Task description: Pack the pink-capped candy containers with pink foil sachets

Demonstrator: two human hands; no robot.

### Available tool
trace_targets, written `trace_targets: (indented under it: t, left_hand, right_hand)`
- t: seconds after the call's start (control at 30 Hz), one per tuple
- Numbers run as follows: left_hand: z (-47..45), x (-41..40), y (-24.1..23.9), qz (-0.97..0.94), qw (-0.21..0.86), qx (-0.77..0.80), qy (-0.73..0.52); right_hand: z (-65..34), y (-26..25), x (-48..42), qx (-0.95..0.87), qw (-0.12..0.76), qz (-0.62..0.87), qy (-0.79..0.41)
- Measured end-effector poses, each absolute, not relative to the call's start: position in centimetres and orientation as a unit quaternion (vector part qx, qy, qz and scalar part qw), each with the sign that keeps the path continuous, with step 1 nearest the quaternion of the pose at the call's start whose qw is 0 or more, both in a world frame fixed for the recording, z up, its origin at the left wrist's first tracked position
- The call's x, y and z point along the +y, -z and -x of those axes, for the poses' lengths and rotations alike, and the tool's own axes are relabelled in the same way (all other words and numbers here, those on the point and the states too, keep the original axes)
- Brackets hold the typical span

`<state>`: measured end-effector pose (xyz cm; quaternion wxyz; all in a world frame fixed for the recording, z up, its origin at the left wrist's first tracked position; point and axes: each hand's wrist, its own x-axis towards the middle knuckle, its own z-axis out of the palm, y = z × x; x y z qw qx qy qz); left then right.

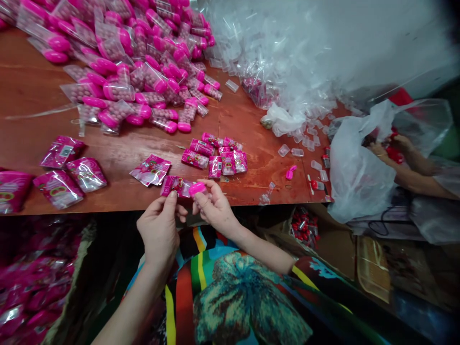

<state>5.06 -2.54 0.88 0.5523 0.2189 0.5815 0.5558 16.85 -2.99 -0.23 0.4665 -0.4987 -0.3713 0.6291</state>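
Tube (pixel 197 188), pink-capped, above the near edge of the table (pixel 264 165); long axis roughly left to right, in line with the wrapper (pixel 171 185); cap end toward the right hand (pixel 216 206), the nearer one, thumb and fingers gripping it; wrapper to the left, pinched in the left hand (pixel 161 220); whether the tube's far end sits inside it, hard to tell; beyond, small packets (pixel 228 164); farther, heap of capped tubes (pixel 153 79).
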Motion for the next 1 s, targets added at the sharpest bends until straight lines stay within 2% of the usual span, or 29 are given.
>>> trace_targets:
  t: [0.27, 0.53, 0.67, 0.87, 1.0]
  left_hand:
    - [-4.5, -1.9, -1.1, -0.159, 0.641, 0.531, -0.53]
    - [-3.7, -2.0, -1.1, -0.132, 0.781, 0.475, -0.383]
    - [-3.7, -2.1, -1.0, -0.163, 0.787, 0.474, -0.359]
    - [-4.0, -1.8, -0.7, -0.161, 0.74, 0.502, -0.418]
    - [-3.9, -1.8, -0.6, -0.139, 0.737, 0.522, -0.407]
  right_hand:
    - [-17.2, 1.0, -3.0, -0.439, 0.41, 0.476, -0.642]
    - [-17.7, 0.9, -3.0, -0.418, 0.361, 0.436, -0.71]
    - [-18.2, 0.6, -2.7, -0.404, 0.323, 0.401, -0.756]
    - [-18.8, 0.9, -3.0, -0.45, 0.358, 0.417, -0.704]
    - [-19.1, 0.7, -3.5, -0.395, 0.324, 0.368, -0.777]
